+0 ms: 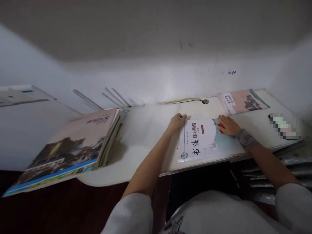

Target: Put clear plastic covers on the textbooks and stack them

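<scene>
A white booklet [202, 143] with black characters on its cover lies flat on the white desk [146, 130] in front of me. My left hand [176, 122] is closed on the booklet's far left corner. My right hand [227, 125] rests flat on the booklet's far right part, fingers stretched out, over a small red object [221, 129] that is mostly hidden under the fingers. A grey band sits on my right wrist [246, 138].
A stack of books [80, 143] leans at the desk's left end, overhanging the edge. Another pinkish booklet [242, 101] lies at the back right. A yellow cable [185, 100] runs to a hole by the wall. A blurred patch [285, 126] lies at far right.
</scene>
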The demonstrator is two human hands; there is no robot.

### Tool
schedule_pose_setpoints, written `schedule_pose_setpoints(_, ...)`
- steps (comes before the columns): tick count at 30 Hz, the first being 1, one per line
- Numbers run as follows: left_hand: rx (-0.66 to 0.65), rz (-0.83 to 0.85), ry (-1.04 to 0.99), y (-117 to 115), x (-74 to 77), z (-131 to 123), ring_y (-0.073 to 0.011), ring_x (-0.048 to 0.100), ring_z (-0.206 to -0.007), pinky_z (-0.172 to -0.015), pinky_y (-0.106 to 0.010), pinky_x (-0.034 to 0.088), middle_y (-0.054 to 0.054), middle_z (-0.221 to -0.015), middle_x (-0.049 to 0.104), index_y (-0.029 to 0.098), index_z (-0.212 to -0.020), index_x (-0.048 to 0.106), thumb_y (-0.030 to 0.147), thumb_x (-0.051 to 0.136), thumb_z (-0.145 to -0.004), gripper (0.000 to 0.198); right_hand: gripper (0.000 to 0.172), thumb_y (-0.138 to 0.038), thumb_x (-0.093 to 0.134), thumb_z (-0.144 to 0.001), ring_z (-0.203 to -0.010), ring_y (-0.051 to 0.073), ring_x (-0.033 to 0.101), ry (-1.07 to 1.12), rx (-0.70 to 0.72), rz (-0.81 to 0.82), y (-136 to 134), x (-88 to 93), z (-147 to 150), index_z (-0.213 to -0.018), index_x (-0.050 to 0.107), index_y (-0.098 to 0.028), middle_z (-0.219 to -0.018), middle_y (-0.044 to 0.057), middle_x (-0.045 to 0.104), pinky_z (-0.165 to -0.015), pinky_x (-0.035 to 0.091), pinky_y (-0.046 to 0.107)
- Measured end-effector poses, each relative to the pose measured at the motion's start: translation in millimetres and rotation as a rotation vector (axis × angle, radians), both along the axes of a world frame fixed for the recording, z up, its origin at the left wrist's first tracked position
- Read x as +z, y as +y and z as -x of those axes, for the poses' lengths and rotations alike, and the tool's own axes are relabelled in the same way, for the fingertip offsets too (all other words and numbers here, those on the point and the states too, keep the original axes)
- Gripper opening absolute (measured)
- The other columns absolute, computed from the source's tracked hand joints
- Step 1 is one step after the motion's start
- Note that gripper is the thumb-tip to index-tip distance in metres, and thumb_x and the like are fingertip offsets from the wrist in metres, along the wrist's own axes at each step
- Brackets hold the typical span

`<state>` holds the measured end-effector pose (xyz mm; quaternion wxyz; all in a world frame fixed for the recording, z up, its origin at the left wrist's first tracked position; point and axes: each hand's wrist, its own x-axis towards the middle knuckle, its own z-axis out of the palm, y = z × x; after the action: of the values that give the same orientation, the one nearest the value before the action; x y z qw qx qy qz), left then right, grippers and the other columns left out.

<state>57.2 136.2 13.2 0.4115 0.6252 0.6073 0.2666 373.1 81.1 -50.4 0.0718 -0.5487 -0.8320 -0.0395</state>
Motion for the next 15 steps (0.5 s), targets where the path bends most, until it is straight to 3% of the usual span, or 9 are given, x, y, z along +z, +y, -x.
schedule_pose_setpoints(4, -0.003, 0.121, -0.058, -41, -4.4, 29, -0.0195, 0.064, -0.077, -0.065, -0.034, 0.053, -0.010, -0.092, 0.066, 0.013, -0.099, 0.063, 0.043, 0.056, -0.086, 0.033, 0.067, -0.054, 0.027, -0.092, -0.136, 0.030, 0.034, 0.007, -0.005, -0.002, 0, -0.1, 1, -0.141, 0.038, -0.009, -0.147, 0.018, 0.038, -0.108, 0.030, 0.050)
schedule_pose_setpoints(7, -0.063, 0.281, -0.259, -80, -16.6, 43, -0.0161, 0.061, -0.059, -0.049, -0.026, 0.046, -0.008, -0.071, 0.067, 0.014, -0.082, 0.064, 0.047, 0.061, -0.080, 0.033, 0.067, -0.054, 0.026, -0.092, -0.136, 0.031, 0.034, 0.016, -0.007, -0.002, 0, -0.4, 1, -0.140, 0.038, -0.009, -0.146, 0.018, 0.039, -0.107, 0.031, 0.050)
schedule_pose_setpoints(9, -0.050, 0.336, -0.423, -103, -26.0, 43, -0.0143, 0.059, -0.056, -0.046, -0.024, 0.043, -0.005, -0.069, 0.066, 0.016, -0.084, 0.063, 0.045, 0.066, -0.075, 0.030, 0.067, -0.054, 0.025, -0.093, -0.135, 0.031, 0.035, 0.023, -0.005, -0.011, 1, -1.1, 0, -0.140, 0.039, -0.009, -0.146, 0.019, 0.039, -0.107, 0.031, 0.051)
schedule_pose_setpoints(12, 0.051, 0.265, -0.609, -125, -36.0, 34, -0.0158, 0.062, -0.061, -0.051, -0.025, 0.046, -0.004, -0.075, 0.068, 0.020, -0.096, 0.058, 0.040, 0.068, -0.070, 0.034, 0.066, -0.054, 0.027, -0.092, -0.135, 0.032, 0.035, 0.051, 0.006, -0.011, 1, -2.7, 1, -0.139, 0.040, -0.008, -0.145, 0.020, 0.039, -0.107, 0.030, 0.052)
schedule_pose_setpoints(15, 0.104, 0.162, -0.629, -135, -36.4, 27, -0.0177, 0.065, -0.068, -0.057, -0.027, 0.049, -0.004, -0.080, 0.069, 0.021, -0.102, 0.054, 0.040, 0.066, -0.071, 0.038, 0.065, -0.054, 0.031, -0.091, -0.135, 0.033, 0.034, 0.129, 0.016, 0.013, 2, -2.9, 1, -0.138, 0.042, -0.010, -0.145, 0.019, 0.040, -0.107, 0.030, 0.053)
